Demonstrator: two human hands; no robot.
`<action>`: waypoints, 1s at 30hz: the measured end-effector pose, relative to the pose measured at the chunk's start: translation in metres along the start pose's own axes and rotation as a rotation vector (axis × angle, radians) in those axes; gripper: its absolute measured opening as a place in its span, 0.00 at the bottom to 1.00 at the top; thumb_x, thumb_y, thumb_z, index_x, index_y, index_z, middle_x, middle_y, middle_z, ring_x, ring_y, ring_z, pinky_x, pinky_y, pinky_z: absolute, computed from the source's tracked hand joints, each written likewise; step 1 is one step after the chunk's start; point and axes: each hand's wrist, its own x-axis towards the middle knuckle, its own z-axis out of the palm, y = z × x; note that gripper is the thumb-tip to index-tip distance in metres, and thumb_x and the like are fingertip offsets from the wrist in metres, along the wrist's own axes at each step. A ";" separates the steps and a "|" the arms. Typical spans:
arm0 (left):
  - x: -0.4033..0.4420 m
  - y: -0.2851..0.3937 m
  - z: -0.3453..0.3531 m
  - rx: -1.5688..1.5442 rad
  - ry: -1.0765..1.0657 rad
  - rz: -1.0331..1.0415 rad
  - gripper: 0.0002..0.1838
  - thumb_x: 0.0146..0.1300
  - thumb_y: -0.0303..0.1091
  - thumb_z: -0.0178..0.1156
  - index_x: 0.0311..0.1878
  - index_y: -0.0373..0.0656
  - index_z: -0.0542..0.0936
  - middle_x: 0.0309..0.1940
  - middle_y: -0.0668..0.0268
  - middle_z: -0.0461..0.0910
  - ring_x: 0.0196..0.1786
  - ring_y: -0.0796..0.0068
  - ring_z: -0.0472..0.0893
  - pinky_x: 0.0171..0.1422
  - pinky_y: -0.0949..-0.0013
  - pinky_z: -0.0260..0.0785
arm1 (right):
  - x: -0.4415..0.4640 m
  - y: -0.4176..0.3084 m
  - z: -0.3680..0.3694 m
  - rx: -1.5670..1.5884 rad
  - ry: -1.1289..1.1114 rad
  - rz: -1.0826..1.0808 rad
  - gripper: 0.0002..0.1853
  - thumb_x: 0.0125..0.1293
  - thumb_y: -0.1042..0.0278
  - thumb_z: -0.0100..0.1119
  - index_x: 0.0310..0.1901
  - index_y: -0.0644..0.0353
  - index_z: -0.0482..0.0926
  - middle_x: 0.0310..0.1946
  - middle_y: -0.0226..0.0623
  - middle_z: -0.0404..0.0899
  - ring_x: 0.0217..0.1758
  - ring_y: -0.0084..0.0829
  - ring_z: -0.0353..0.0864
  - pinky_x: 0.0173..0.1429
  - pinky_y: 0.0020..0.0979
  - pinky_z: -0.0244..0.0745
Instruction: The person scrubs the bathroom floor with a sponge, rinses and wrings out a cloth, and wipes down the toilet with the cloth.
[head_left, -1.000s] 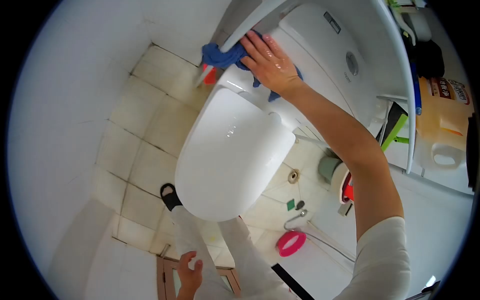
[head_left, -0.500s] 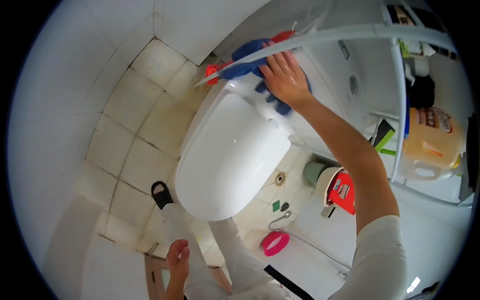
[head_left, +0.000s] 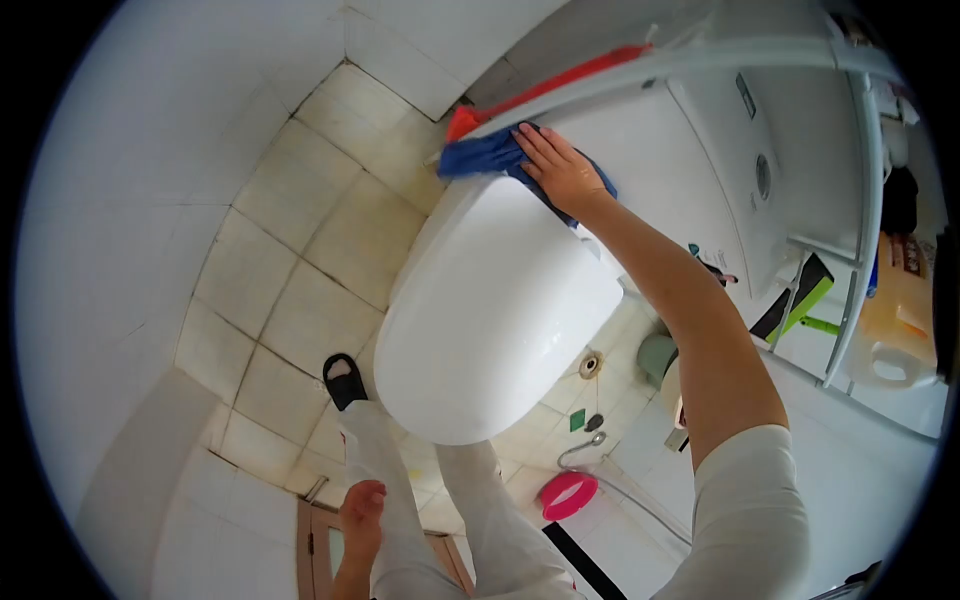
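My right hand (head_left: 562,175) lies with outstretched fingers on a blue cloth (head_left: 475,155), pressing it against the rear of a white toilet. The toilet lid (head_left: 490,310) is down. Part of the cloth is covered by my palm, and what is beneath it is hidden. My left hand (head_left: 362,512) hangs low beside my leg, fingers curled in, with nothing visible in it. Behind the cloth runs a long red object (head_left: 550,85), beside a pale rail; its kind I cannot make out.
Shelving at right holds an amber jug (head_left: 905,310). A green-and-black brush-like tool (head_left: 800,295) stands nearby. On the tiled floor are a drain (head_left: 592,365), a green bin (head_left: 656,358), a pink basin (head_left: 568,496) and a hose (head_left: 640,505). My foot wears a black slipper (head_left: 345,380).
My view has shifted, so the toilet appears farther right. My right hand and the cloth have moved lower against the toilet's rear edge. The left hand stays beside my leg.
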 end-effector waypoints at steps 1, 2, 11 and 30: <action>-0.002 0.004 0.001 -0.015 0.015 -0.022 0.14 0.70 0.33 0.62 0.54 0.37 0.77 0.45 0.67 0.81 0.49 0.77 0.78 0.57 0.73 0.70 | -0.010 -0.009 0.013 0.028 0.036 -0.004 0.23 0.74 0.60 0.45 0.67 0.46 0.76 0.80 0.36 0.54 0.85 0.37 0.43 0.85 0.40 0.33; -0.001 0.009 0.006 -0.039 0.032 -0.041 0.14 0.70 0.33 0.62 0.54 0.37 0.77 0.45 0.67 0.81 0.50 0.76 0.78 0.58 0.73 0.70 | -0.032 -0.016 0.031 0.003 0.102 -0.005 0.23 0.73 0.59 0.45 0.67 0.49 0.77 0.79 0.38 0.56 0.84 0.38 0.45 0.85 0.42 0.33; -0.005 0.014 0.016 -0.063 0.029 -0.100 0.16 0.70 0.37 0.63 0.54 0.37 0.78 0.46 0.63 0.83 0.50 0.73 0.80 0.59 0.70 0.69 | -0.207 -0.043 0.090 0.072 -0.226 -0.235 0.23 0.70 0.58 0.47 0.57 0.61 0.83 0.73 0.39 0.68 0.82 0.39 0.52 0.85 0.44 0.36; -0.028 0.037 0.054 0.090 0.000 -0.090 0.13 0.72 0.36 0.59 0.55 0.40 0.79 0.46 0.65 0.83 0.51 0.72 0.81 0.59 0.69 0.69 | -0.219 -0.030 0.062 0.284 -0.445 -0.246 0.09 0.55 0.65 0.60 0.34 0.53 0.89 0.51 0.39 0.84 0.66 0.39 0.72 0.81 0.44 0.49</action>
